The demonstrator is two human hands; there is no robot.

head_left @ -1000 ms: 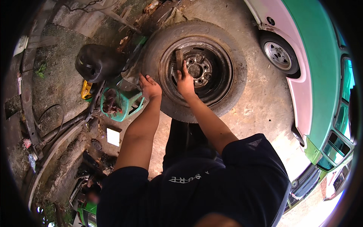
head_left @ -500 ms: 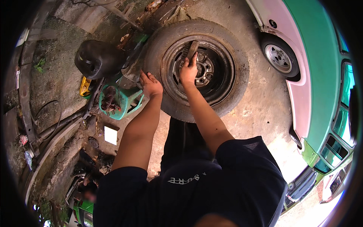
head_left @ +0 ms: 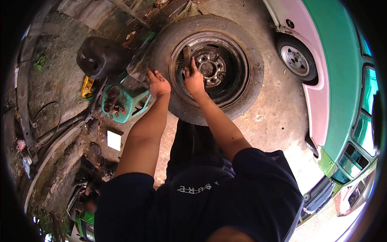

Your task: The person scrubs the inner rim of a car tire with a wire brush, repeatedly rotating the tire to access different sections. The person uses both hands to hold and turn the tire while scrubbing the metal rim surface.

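A worn tyre (head_left: 250, 90) lies in front of me, mounted on a rusty, dirty steel wheel rim (head_left: 238, 82) with bolt holes around its hub. Inside the rim, at its left part, my right hand (head_left: 194, 82) is closed around a brush (head_left: 187, 55) with a worn wooden back; its index finger stretches along the back. The bristles are hard to make out now. My left hand (head_left: 159, 84) rests against the tyre's left sidewall, fingers extended and apart, gripping nothing.
Left of the tyre stand a green plastic stool (head_left: 121, 107) with dark cloth or gloves on it and a black plastic container (head_left: 98, 57). A green and pink vehicle (head_left: 318, 72) with a silver-rimmed wheel (head_left: 296, 58) is parked at the right. A white sheet (head_left: 113, 140) lies at lower left.
My right hand has moved the brush left and slightly down, from beside the hub to the rim's left part. My left hand stays against the tyre. The view has shifted slightly.
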